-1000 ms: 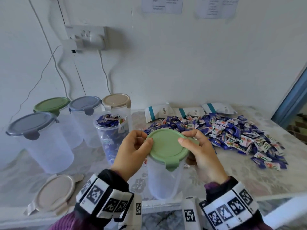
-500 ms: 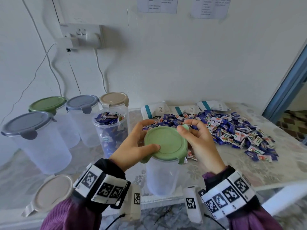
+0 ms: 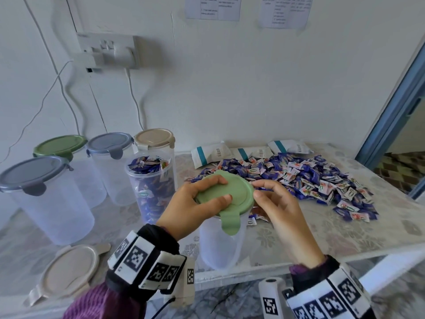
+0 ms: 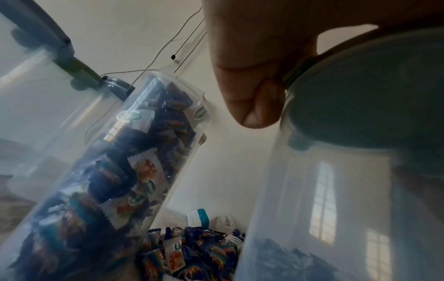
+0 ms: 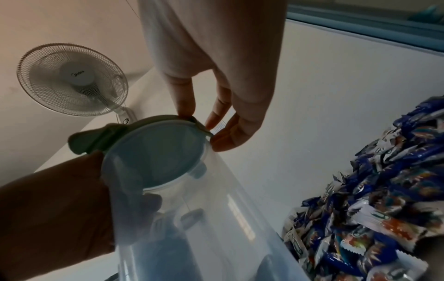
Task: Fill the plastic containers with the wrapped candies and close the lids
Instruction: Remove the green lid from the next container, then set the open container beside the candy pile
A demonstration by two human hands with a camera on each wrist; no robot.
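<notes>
Since the earlier frames, lifted at the far edge and tipped toward the near side: green lid [image 3: 226,194], its near clip tab [image 3: 230,221] now unlatched and hanging over the clear container [image 3: 219,245] below. Clamped round the lid's left side: left hand [image 3: 195,209], thumb on top and fingers curled over the far edge, probably to pull it off so candies can go in. Partly curled and pinching at the lid's right rim: right hand [image 3: 279,209], fingertips [image 5: 217,124] against the edge, likely easing the seal free while the container stands on the table [image 3: 345,240]. Nothing visible inside this container, so filling judged not yet begun. Near left, lying flat and loose: beige lid [image 3: 69,270], presumably belonging to the open container of candies [image 3: 151,185] just left of the hands, full to the brim and waiting to be closed. Farther left and behind, four lidded containers: grey [image 3: 34,194], green [image 3: 62,146], grey-blue [image 3: 110,143], beige [image 3: 154,138]. Right and farther off, heap of wrapped candies [image 3: 299,180], within easy reach of the right hand, nothing between. At the far edge by the wall, white packets [image 3: 211,153]. Full open container close to the left elbow's path, a possible thing to knock.
</notes>
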